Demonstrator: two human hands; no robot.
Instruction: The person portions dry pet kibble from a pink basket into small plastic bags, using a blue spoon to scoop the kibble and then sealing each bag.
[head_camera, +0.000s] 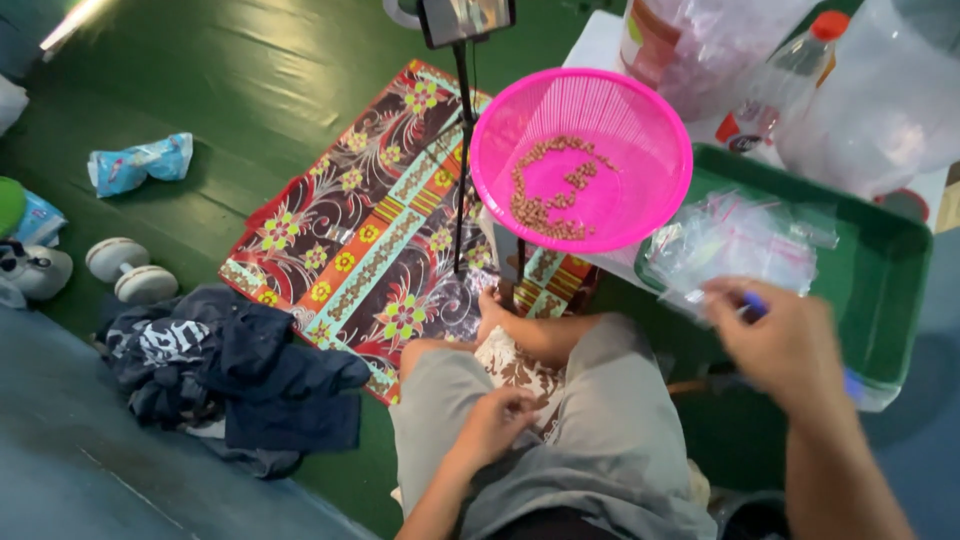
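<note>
My right hand (780, 340) hovers over the near edge of a green tray (890, 250), fingers pinched on a small blue object, touching a heap of small clear plastic bags (730, 240) in the tray. My left hand (500, 420) rests on my lap over a patterned cloth, fingers curled; whether it holds something small is unclear. A pink mesh basket (640, 110) with brown pellets (545, 200) in it sits left of the tray.
A patterned mat (350, 230) lies on the green floor. A phone stand pole (462, 150) rises from it. Dark clothes (230, 360), a white dumbbell (130, 270) and a blue packet (140, 162) lie left. Bottles and large plastic bags (880, 90) stand behind the tray.
</note>
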